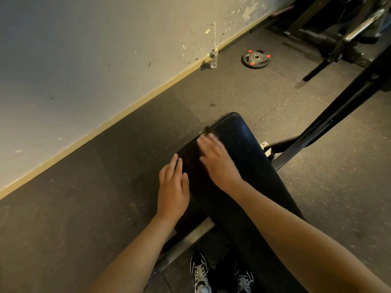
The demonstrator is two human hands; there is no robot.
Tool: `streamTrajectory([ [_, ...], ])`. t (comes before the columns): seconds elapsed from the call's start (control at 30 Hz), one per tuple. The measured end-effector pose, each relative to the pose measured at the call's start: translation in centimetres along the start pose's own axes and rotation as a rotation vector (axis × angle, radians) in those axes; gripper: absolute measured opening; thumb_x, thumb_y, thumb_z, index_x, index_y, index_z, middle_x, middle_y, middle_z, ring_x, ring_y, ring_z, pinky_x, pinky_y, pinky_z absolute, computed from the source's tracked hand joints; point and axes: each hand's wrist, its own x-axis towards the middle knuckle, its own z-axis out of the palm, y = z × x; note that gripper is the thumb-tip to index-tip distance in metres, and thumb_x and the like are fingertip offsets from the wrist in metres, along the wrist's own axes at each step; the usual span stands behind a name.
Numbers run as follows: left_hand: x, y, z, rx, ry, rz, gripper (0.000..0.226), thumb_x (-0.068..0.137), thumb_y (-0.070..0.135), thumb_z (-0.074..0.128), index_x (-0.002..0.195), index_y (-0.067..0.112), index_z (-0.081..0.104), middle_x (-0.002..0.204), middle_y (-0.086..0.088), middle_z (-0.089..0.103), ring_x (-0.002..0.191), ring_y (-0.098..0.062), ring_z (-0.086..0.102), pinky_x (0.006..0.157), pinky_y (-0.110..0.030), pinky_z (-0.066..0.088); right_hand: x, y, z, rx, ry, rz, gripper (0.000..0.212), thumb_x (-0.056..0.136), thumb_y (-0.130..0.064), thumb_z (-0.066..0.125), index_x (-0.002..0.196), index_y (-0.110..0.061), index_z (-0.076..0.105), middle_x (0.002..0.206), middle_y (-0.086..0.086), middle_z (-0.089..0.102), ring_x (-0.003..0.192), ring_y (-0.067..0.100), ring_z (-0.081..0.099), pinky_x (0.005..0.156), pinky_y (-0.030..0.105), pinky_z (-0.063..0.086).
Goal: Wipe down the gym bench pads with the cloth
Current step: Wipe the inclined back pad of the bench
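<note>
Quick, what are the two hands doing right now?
Left hand: open, flat on the dark cloth.
Right hand: open, fingers blurred, pressing the cloth.

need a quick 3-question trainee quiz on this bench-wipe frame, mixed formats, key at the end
1. True or false: the left hand lies flat, fingers straight, at the edge of the bench pad.
2. What stands on the floor beside the wall? A) water bottle B) kettlebell C) spray can
3. Fill in: the weight plate on the floor carries ___ markings.
Key: 1 true; 2 A; 3 red.
</note>
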Motion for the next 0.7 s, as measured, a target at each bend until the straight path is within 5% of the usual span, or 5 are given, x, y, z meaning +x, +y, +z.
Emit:
streamTrajectory([
  [0.1,0.2,0.2,-0.1,-0.02,0.01,-0.019,0.049,0.108,0.027,0.036,0.154,0.012,0.034,0.164,0.002,0.023,0.146,-0.014,0.019,0.112,-0.02,0.023,1.7,-1.8,0.2,0.236,0.108,0.303,0.054,0.104,-0.024,0.044,0.155,-0.019,0.028,0.163,-0.003,0.022,0.153,0.014,0.001,0.125,0.045,0.009],
  [0.23,0.4,0.7,-0.1,-0.123,0.029,-0.027,0.051,0.107,0.033,0.033,0.155,0.015,0.034,0.161,0.002,0.03,0.146,-0.009,0.02,0.114,-0.025,0.026,0.4,-3.4,1.1,0.168,-0.009,-0.021,0.049,0.101,-0.015,0.05,0.149,-0.016,0.042,0.157,-0.001,0.036,0.151,0.011,0.008,0.123,0.033,0.001],
  [0.33,1.7,1.7,0.4,-0.026,0.037,0.048,0.047,0.108,0.028,0.037,0.153,0.015,0.039,0.158,0.001,0.038,0.143,-0.015,0.029,0.116,-0.032,0.032,0.1,-0.2,0.8,-0.041,-0.049,-0.229,0.049,0.1,-0.018,0.051,0.148,-0.015,0.042,0.158,0.001,0.035,0.153,0.019,0.01,0.125,0.038,0.007],
  [0.7,2.8,4.8,3.7,0.23,-0.041,0.031,0.051,0.106,0.037,0.028,0.154,0.021,0.038,0.165,0.006,0.025,0.148,-0.018,0.023,0.117,-0.05,0.02,-3.9,5.3,-1.8,0.246,0.184,0.558,0.054,0.102,-0.01,0.046,0.153,-0.021,0.034,0.163,-0.004,0.024,0.152,0.012,0.004,0.124,0.046,0.017],
])
